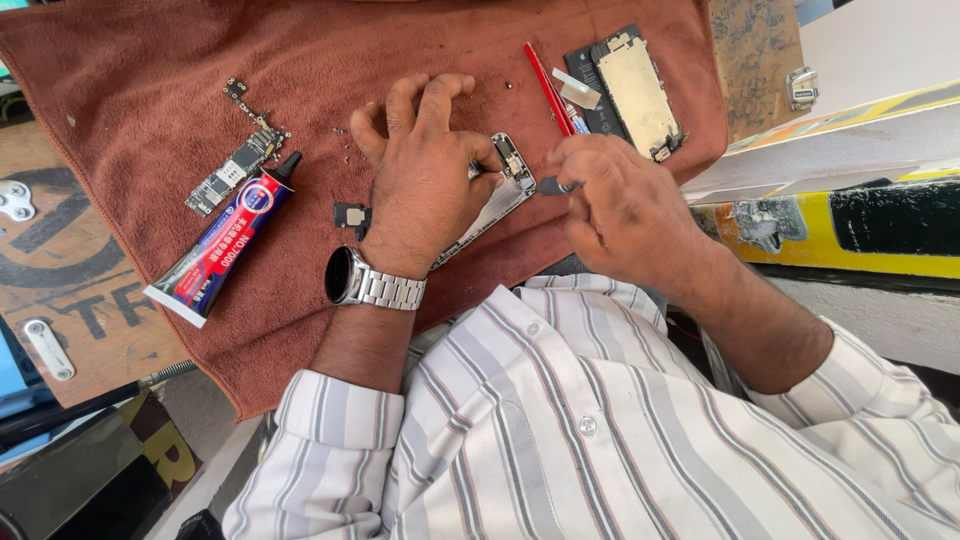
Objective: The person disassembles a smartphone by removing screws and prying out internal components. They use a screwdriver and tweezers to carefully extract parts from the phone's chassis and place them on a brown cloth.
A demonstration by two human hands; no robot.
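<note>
Head view: a brown cloth (300, 60) is spread over the tabletop, and two bare hands are seen at work on it. An opened phone body (507, 183) is laid near the middle of the cloth, a bit toward its near edge. It is pressed down by the left hand (420, 175). The thumb and one finger of that hand are set on the phone body, while the other fingers (430, 95) are lifted and spread out. A silver watch (362, 282) is worn on the left wrist.

A small dark tool (556, 185) is pinched tight in the fingers of the right hand (610, 205). The tip of the tool is held at the top end of the phone body, just beside the left thumb. Whether the tip touches the phone cannot be told.

A small black part (351, 215) is seen just beside the left hand, toward the left edge. Farther left, a red and blue glue tube (225, 240) is laid slanted on the cloth. A green circuit board (235, 165) is placed just past the tube's black tip. Near the far right corner of the cloth, a phone screen panel (632, 92) is laid face down, with a red stick (548, 88) beside it. Striped shirt sleeves (560, 420) are seen at the near edge.
</note>
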